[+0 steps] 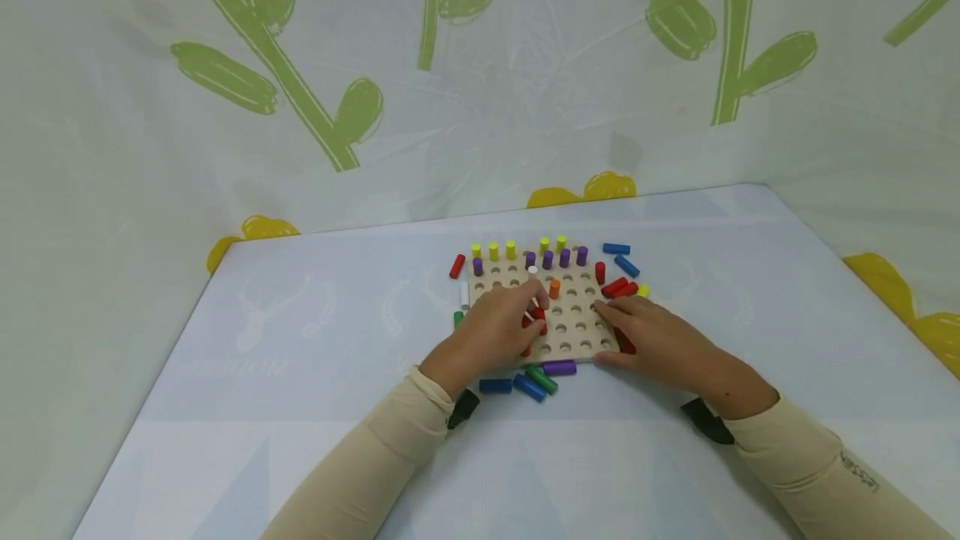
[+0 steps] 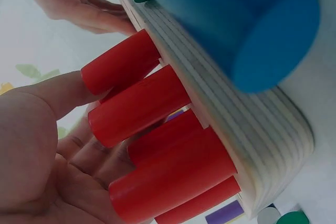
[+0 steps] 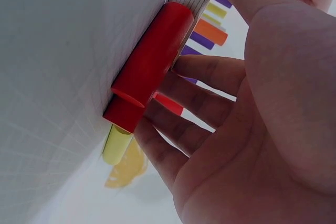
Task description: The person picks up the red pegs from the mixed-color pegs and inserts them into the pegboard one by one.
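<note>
A wooden pegboard (image 1: 573, 348) with rows of round holes lies on the table. My left hand (image 1: 491, 323) reaches over its left part, where several red pegs (image 2: 139, 106) stand in the board near the front left corner. Thumb and fingers pinch one red peg (image 2: 121, 64), the thumb on its upper end and the fingertips partly hidden behind the pegs. My right hand (image 1: 663, 340) rests at the board's front right corner, thumb at the front edge and nearly straight fingers along the right side. A loose red peg (image 3: 155, 53) lies beside that edge, close to the fingers.
Yellow pegs (image 1: 511, 249) and purple pegs (image 1: 565, 257) stand in the back rows, with an orange peg (image 1: 554, 288) nearer the middle. Loose blue pegs (image 1: 529, 387), a green peg (image 1: 542, 379) and a purple peg (image 1: 559, 368) lie in front. More blue pegs (image 1: 626, 265) lie back right.
</note>
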`<state>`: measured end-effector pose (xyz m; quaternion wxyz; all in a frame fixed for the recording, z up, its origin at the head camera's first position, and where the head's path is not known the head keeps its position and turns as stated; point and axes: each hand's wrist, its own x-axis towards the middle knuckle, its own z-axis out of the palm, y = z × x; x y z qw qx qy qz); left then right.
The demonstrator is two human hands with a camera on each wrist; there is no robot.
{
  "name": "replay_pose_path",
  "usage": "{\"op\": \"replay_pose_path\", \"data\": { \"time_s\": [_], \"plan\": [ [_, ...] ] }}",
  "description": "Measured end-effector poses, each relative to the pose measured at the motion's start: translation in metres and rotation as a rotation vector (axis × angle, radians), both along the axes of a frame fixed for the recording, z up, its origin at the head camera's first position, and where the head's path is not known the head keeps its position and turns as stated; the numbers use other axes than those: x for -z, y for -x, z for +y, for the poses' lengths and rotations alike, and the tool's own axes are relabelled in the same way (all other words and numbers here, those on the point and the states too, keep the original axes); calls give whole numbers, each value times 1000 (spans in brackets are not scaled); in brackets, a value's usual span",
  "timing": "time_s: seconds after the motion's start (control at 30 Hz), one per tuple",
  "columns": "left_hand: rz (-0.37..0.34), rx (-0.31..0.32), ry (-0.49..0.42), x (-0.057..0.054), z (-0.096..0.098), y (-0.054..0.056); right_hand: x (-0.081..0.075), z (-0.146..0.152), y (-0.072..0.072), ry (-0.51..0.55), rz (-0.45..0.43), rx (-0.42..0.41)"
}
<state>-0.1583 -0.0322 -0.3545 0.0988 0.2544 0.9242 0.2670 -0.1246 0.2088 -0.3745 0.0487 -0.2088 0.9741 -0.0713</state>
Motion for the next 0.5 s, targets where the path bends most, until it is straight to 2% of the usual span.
{"op": "replay_pose_path", "data": {
  "time_s": [0.3,0.5],
  "plan": [
    [2,-15,74,-1,4,-6,1,2,-2,5,1,-10],
    [17,6,91,-3,3,-7,0,2,-1,11,19,-26]
  ]
}}
